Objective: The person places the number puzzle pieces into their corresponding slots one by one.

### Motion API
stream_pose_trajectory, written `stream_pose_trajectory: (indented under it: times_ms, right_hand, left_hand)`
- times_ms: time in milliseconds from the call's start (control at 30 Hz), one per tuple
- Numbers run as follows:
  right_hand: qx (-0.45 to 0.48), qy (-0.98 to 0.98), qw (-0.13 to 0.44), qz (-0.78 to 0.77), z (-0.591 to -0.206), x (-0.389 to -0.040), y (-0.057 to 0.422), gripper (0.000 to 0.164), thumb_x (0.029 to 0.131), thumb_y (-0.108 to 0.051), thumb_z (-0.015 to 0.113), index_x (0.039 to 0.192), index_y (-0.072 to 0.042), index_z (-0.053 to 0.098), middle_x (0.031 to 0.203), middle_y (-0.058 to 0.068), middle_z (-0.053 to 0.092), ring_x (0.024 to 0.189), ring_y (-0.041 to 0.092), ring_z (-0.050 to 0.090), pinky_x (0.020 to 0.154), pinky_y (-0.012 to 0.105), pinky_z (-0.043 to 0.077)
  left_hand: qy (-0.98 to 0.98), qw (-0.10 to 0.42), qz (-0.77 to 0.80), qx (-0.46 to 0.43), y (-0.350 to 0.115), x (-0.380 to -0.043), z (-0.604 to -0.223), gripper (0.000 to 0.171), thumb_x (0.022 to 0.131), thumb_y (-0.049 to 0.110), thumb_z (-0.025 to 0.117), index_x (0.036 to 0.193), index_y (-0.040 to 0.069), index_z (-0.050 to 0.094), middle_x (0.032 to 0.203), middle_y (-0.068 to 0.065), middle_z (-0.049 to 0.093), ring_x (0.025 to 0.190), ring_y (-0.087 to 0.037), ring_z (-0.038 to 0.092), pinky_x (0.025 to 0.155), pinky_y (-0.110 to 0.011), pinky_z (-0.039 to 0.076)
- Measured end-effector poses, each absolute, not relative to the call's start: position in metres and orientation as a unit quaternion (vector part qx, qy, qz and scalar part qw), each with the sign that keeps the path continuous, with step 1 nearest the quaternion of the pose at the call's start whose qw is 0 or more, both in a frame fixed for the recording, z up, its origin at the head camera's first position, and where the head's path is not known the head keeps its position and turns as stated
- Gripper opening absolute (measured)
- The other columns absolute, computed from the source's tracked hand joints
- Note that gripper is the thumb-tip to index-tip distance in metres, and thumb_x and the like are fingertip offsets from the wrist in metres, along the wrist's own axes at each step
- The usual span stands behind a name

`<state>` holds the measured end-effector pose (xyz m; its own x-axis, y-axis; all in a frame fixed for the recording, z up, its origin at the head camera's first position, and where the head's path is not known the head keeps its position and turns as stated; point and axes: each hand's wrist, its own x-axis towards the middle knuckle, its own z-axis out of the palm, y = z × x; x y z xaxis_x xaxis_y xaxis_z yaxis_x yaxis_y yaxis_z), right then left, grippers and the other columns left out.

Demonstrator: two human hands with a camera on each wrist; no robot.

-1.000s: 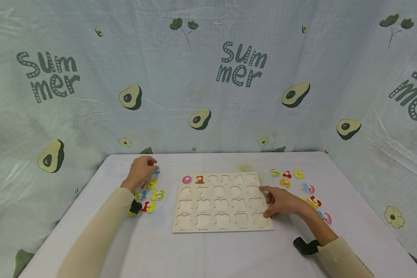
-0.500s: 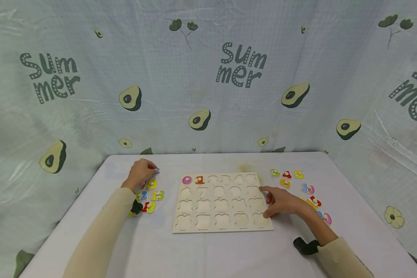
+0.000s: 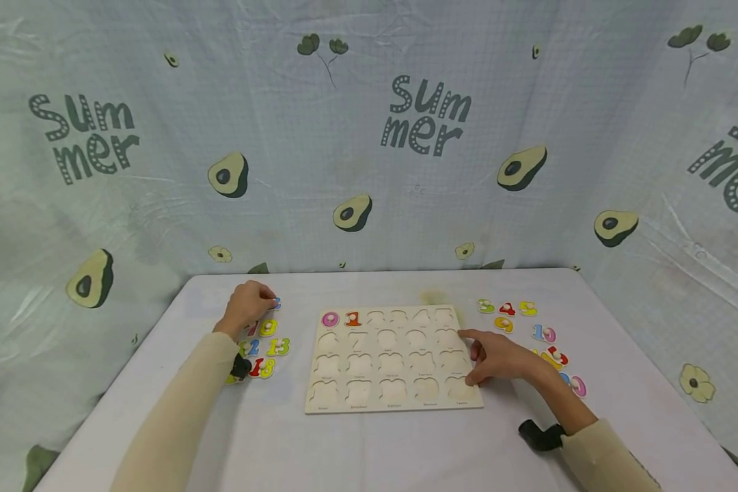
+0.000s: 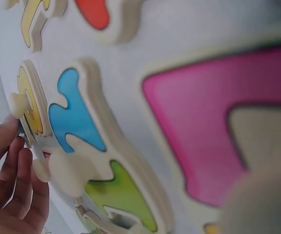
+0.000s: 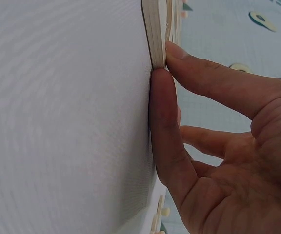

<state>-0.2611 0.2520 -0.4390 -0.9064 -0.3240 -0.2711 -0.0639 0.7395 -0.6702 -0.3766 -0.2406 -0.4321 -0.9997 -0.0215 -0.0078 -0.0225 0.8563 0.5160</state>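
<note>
My left hand (image 3: 247, 304) pinches a small blue number piece (image 3: 277, 303) at the back of the left group of pieces. In the left wrist view its thumb and fingertips meet beside a yellow piece (image 4: 30, 100) with a round knob, and the held piece is mostly hidden. A pale wooden number puzzle board (image 3: 374, 344) lies in the middle of the table, with a pink 0 (image 3: 330, 319) and a red-orange 1 (image 3: 352, 319) in its top row. At the board's right edge my right hand (image 3: 501, 357) holds on, thumb on the top face and another fingertip against the side.
Several knobbed number pieces lie around my left wrist, among them a yellow-green 13 (image 3: 278, 346) and a red-yellow 18 (image 3: 262, 368). Right of the board are more, such as a red 4 (image 3: 507, 309) and a 10 (image 3: 544, 333). A patterned curtain (image 3: 289, 171) hangs behind the white table (image 3: 400, 451).
The left hand's fingers came down from just above the blue number piece and closed on it. The right hand stays at the board's edge.
</note>
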Motion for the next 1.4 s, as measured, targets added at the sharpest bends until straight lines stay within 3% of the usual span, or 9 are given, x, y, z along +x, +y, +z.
stream_pose_trajectory:
  times_ms: [633,1067,1400]
  right_hand:
    - [-0.111,0.913,0.187,-0.346,-0.438,-0.26,0.252,0.088,0.069,-0.019,0.085,0.144,-0.005,0.039,0.092,0.008,0.051,0.071,0.016,0.055,0.064,0.029,0.045]
    - [-0.105,0.914,0.186,-0.345,-0.437,-0.257,0.25,0.089,0.069,-0.019,0.085,0.144,-0.005,0.039,0.092,0.008,0.05,0.074,0.017,0.053,0.063,0.03,0.044]
    - [-0.11,0.914,0.186,-0.345,-0.437,-0.258,0.251,0.089,0.069,-0.02,0.084,0.144,-0.005,0.039,0.091,0.007,0.051,0.074,0.016,0.053,0.063,0.029,0.043]
  left_hand:
    - [0.961,-0.041,0.273,0.029,-0.24,-0.371,-0.422,0.025,0.091,0.024,0.064,0.104,0.004,0.07,0.102,-0.013,0.069,0.088,-0.025,0.059,0.082,-0.039,0.05]
    - [0.949,-0.114,0.28,0.089,-0.216,-0.369,-0.412,0.02,0.087,0.021,0.067,0.098,0.005,0.072,0.092,-0.011,0.072,0.081,-0.023,0.064,0.073,-0.037,0.05]
    - [0.938,-0.126,0.301,0.116,-0.185,-0.368,-0.406,0.017,0.086,0.021,0.07,0.095,0.007,0.074,0.089,-0.008,0.072,0.081,-0.021,0.064,0.072,-0.036,0.05]
